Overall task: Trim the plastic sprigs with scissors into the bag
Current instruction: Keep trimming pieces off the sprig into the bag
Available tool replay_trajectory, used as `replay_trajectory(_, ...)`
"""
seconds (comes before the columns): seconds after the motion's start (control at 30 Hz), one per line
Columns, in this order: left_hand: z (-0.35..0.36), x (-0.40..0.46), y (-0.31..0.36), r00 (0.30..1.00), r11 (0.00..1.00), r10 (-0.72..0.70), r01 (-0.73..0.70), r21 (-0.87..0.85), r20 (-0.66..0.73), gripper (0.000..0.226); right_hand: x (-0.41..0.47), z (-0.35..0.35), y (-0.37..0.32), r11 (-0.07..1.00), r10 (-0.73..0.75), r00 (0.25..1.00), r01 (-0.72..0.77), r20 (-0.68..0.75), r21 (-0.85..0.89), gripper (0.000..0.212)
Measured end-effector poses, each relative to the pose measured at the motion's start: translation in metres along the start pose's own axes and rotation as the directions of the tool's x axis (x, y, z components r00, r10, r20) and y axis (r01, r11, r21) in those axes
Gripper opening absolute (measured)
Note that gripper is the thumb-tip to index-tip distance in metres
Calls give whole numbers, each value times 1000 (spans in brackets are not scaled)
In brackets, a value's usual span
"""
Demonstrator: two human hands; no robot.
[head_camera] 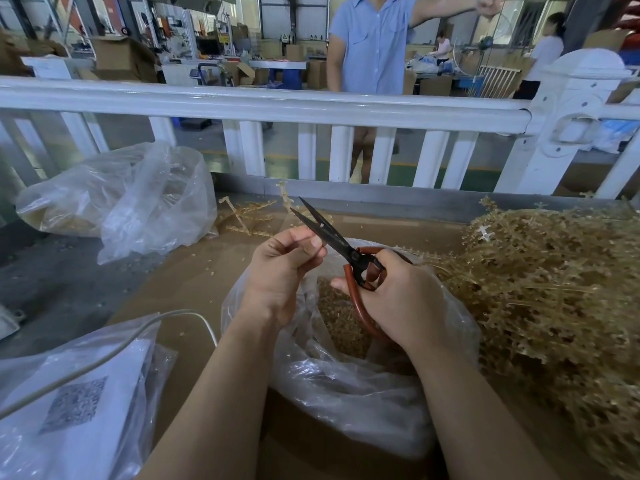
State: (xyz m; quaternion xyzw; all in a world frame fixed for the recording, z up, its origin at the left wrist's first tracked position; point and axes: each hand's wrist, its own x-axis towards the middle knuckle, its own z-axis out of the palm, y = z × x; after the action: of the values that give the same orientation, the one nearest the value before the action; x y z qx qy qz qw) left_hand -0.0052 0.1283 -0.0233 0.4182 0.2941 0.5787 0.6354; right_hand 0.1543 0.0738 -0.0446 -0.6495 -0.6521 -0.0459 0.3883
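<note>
My right hand (398,299) grips black scissors (325,230) by their red-brown handles; the blades are slightly parted and point up and away. My left hand (284,261) pinches a thin pale plastic sprig (286,199) whose tip rises past the blades. Both hands hover over an open clear plastic bag (346,382) holding tan trimmed bits. A large heap of tan plastic sprigs (554,289) lies to the right on the brown cardboard surface (194,282).
A crumpled clear bag (138,202) sits at the back left, with loose sprigs (242,216) beside it. Another bag with a printed sheet (76,403) and a white cable (104,355) lies at the near left. A white railing (277,105) runs behind; a person in a blue shirt (370,43) stands beyond it.
</note>
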Motion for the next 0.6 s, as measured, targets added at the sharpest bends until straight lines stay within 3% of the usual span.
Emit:
replay_trajectory(0.33,1,-2,1,1000,1000,-2,3,-19,13,13,0,1,2,1000,-24,1000,25,-13,8,64)
replay_trajectory(0.47,3,-4,1,999,1000,-17,17,9,31,18,-2,4,4,996,5,1000,-6,10,95,66)
replay_trajectory(0.6,6,-7,0,997,994,-57,52,101,49,25,0,9,5,943,147,989,-138,-7,303,32)
